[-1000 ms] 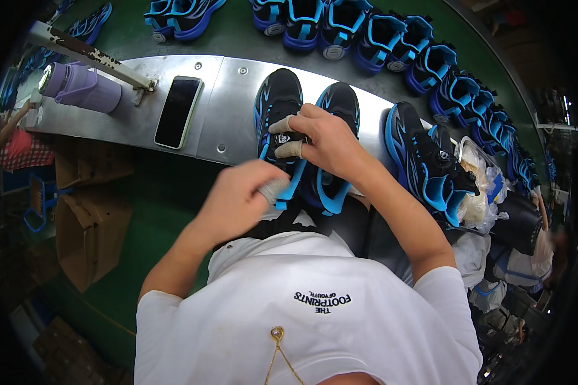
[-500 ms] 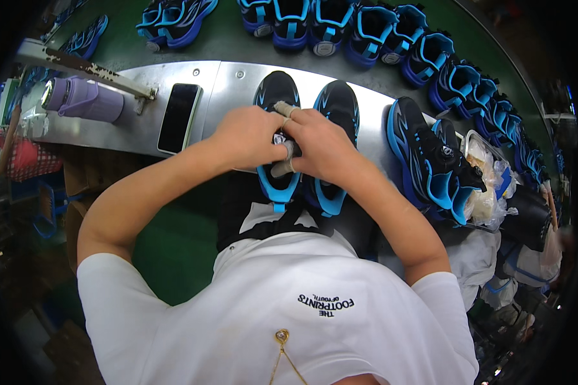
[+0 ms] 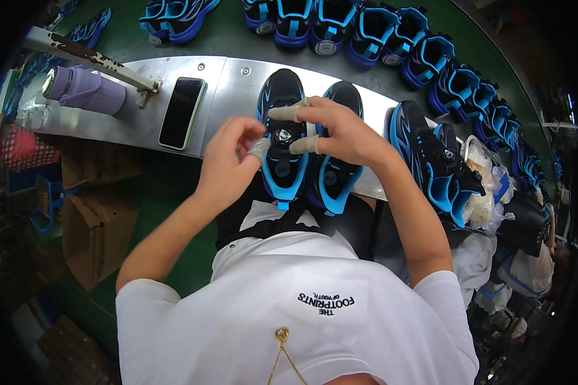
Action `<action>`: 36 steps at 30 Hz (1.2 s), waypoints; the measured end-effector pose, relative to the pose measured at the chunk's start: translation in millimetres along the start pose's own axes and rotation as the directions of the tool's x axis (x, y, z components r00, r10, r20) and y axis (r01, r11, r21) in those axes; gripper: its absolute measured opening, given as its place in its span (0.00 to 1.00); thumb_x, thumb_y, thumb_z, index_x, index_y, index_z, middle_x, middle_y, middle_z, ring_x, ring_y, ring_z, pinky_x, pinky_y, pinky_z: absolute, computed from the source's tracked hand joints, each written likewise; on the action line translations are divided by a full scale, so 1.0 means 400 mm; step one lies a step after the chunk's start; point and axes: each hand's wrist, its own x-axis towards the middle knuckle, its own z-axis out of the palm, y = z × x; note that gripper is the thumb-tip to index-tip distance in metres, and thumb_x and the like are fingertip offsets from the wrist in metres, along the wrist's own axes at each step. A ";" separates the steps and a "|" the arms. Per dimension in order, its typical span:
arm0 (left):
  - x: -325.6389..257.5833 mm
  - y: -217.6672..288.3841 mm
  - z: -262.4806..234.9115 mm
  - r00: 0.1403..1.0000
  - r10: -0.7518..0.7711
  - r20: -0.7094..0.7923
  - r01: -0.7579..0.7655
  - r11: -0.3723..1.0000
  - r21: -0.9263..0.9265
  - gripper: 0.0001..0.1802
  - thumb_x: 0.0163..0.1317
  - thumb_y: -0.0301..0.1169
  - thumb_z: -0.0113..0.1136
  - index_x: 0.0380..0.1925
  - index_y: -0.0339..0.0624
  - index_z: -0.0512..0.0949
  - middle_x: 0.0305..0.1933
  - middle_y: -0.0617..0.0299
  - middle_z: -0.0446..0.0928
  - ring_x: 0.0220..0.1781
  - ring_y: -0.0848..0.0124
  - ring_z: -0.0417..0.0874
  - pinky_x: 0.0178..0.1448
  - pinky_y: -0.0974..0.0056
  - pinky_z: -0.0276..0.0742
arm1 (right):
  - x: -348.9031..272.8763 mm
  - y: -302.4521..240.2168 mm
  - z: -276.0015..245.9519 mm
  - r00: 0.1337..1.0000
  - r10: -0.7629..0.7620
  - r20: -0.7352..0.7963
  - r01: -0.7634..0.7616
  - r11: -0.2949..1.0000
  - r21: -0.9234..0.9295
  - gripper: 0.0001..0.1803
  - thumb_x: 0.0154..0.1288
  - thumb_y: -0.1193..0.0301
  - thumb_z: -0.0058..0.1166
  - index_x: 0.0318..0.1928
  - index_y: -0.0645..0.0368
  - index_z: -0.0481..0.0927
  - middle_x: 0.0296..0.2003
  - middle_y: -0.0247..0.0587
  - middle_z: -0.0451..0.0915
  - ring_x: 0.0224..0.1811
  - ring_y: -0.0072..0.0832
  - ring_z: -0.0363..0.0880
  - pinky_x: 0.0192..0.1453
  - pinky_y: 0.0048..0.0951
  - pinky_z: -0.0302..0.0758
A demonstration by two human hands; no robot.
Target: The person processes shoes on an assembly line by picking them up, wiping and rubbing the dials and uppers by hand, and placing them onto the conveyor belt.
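A black and blue sneaker (image 3: 282,86) with a round lacing dial (image 3: 284,136) lies in front of me, its heel toward my body. Beside it on the right rests a matching sneaker (image 3: 345,96), partly hidden by my right hand (image 3: 340,131). That hand reaches over the first shoe, its taped index finger and taped thumb apart on either side of the dial; whether they touch the upper, I cannot tell. At the shoe's left side is my left hand (image 3: 228,160), fingers loosely curled and the taped thumb apart from them, with nothing visible in it.
A phone (image 3: 182,113) and a purple bottle (image 3: 90,91) lie on the metal ledge (image 3: 228,83) to the left, near a worn metal bar (image 3: 90,58). Another sneaker pair (image 3: 424,154) stands right, by a tray of plastic bags (image 3: 488,173). Several sneakers (image 3: 372,38) line the green surface behind.
My hands were together over the dial and have parted. The left hand moved left and toward me, off the shoe; the right opened its fingers, uncovering the dial.
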 end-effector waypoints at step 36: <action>-0.107 0.041 0.091 0.847 -0.460 0.265 0.425 0.288 -0.858 0.19 0.65 0.23 0.47 0.54 0.25 0.67 0.55 0.43 0.72 0.53 0.58 0.80 0.42 0.65 0.79 | -0.002 -0.010 0.036 0.995 0.014 -0.097 -0.036 0.972 -0.232 0.18 0.49 0.68 0.67 0.44 0.55 0.84 0.33 0.43 0.79 0.34 0.33 0.78 0.40 0.29 0.73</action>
